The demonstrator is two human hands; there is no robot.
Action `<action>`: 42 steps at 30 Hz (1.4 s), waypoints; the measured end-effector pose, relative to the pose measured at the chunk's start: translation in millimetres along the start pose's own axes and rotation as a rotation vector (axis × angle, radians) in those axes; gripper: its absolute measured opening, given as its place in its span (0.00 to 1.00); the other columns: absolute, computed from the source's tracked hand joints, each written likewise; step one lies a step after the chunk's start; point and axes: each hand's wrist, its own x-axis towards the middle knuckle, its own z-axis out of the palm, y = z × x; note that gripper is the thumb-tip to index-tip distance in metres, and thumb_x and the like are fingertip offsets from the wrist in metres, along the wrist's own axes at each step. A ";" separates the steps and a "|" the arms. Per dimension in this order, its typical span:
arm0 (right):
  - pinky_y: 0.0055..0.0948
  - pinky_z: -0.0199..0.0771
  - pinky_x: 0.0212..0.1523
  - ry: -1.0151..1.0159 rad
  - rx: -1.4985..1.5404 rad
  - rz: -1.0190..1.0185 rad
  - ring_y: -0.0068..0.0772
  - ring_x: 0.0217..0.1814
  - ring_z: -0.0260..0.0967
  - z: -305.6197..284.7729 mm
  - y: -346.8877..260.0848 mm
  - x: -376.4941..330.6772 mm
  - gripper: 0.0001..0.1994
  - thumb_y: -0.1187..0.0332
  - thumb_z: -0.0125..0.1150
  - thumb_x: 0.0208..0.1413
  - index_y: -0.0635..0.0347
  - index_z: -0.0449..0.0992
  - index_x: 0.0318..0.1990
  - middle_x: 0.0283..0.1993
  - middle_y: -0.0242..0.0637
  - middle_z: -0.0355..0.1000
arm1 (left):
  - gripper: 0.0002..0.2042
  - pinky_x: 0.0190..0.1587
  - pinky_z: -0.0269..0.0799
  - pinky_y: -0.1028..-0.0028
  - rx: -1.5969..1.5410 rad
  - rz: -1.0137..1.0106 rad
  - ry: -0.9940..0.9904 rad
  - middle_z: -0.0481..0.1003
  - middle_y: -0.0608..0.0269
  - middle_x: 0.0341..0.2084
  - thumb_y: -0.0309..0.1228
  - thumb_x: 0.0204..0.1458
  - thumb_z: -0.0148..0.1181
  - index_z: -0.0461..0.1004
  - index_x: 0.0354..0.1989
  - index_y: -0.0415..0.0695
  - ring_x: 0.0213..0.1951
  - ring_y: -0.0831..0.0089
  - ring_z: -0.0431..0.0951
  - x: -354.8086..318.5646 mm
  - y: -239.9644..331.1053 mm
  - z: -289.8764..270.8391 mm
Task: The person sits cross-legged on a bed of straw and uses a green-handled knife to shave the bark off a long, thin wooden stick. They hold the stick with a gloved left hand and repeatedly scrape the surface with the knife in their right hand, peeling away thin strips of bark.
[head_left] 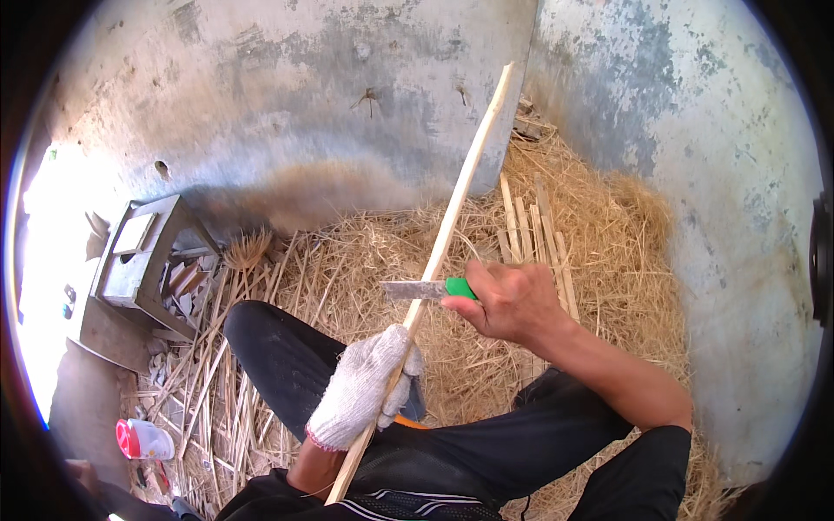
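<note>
My left hand [365,386], in a white knit glove, grips a long pale bamboo strip [460,187] that slants from my lap up toward the far wall. My right hand [512,300], bare, holds a knife with a green handle [460,288]. Its flat grey blade [413,290] lies across the strip just above my gloved hand. My legs in black trousers [287,360] are folded under both hands.
Dry straw and shavings [373,252] cover the ground. Several cut bamboo slats [530,230] lie beyond my right hand. A small grey wooden stool [143,256] stands at the left, a plastic bottle with a red cap [143,440] lies lower left. Concrete walls [304,104] close the corner.
</note>
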 end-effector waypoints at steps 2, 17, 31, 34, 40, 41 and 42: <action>0.34 0.59 0.11 -0.019 -0.178 0.154 0.33 0.10 0.63 14.7 14.0 1.7 0.24 0.44 0.48 0.65 0.56 0.72 0.30 0.13 0.33 0.65 | 0.23 0.10 0.55 0.81 -0.035 -0.008 0.008 0.63 0.67 0.07 0.49 0.67 0.44 0.69 0.29 0.41 0.07 0.80 0.59 -0.4 0.8 -0.5; 0.34 0.57 0.10 0.030 0.227 -0.080 0.29 0.09 0.58 -10.1 -18.4 7.3 0.23 0.46 0.50 0.65 0.57 0.69 0.27 0.11 0.30 0.59 | 0.26 0.10 0.55 0.82 -0.263 -0.006 -0.142 0.64 0.67 0.07 0.52 0.68 0.40 0.72 0.31 0.41 0.07 0.81 0.59 -18.8 -16.7 -15.9; 0.35 0.60 0.11 -0.170 0.169 0.160 0.34 0.08 0.60 -23.8 6.9 2.9 0.25 0.45 0.48 0.66 0.59 0.73 0.30 0.10 0.35 0.61 | 0.24 0.11 0.54 0.82 -0.193 -0.011 -0.182 0.62 0.67 0.08 0.50 0.68 0.38 0.70 0.33 0.42 0.07 0.81 0.58 -12.0 -23.9 -3.5; 0.36 0.60 0.12 -0.268 0.219 -0.022 0.35 0.08 0.61 -31.0 -22.6 -5.6 0.25 0.45 0.50 0.65 0.58 0.73 0.29 0.10 0.35 0.62 | 0.23 0.11 0.55 0.81 -0.173 -0.037 -0.135 0.65 0.66 0.08 0.48 0.69 0.40 0.72 0.35 0.40 0.07 0.81 0.59 -16.5 -16.2 -2.3; 0.37 0.61 0.12 -0.242 0.188 0.018 0.38 0.10 0.64 -25.5 -19.2 -9.8 0.23 0.45 0.52 0.64 0.58 0.72 0.30 0.12 0.36 0.64 | 0.19 0.11 0.60 0.81 -0.112 -0.051 -0.039 0.68 0.63 0.09 0.43 0.68 0.45 0.73 0.37 0.38 0.08 0.78 0.65 -12.0 -5.3 -3.7; 0.37 0.61 0.12 -0.193 0.185 0.030 0.38 0.10 0.64 -21.0 -11.2 -8.1 0.23 0.45 0.53 0.64 0.58 0.72 0.30 0.12 0.36 0.65 | 0.18 0.12 0.62 0.80 -0.080 -0.011 -0.044 0.69 0.63 0.10 0.42 0.68 0.46 0.73 0.37 0.37 0.08 0.78 0.66 -11.6 -3.4 -5.5; 0.37 0.61 0.12 -0.144 0.182 0.043 0.38 0.10 0.65 -18.8 -7.1 -7.8 0.23 0.45 0.53 0.64 0.58 0.72 0.30 0.13 0.36 0.65 | 0.18 0.12 0.62 0.80 -0.065 -0.008 -0.038 0.69 0.63 0.11 0.41 0.68 0.46 0.73 0.38 0.37 0.09 0.78 0.67 -10.9 -0.6 -4.8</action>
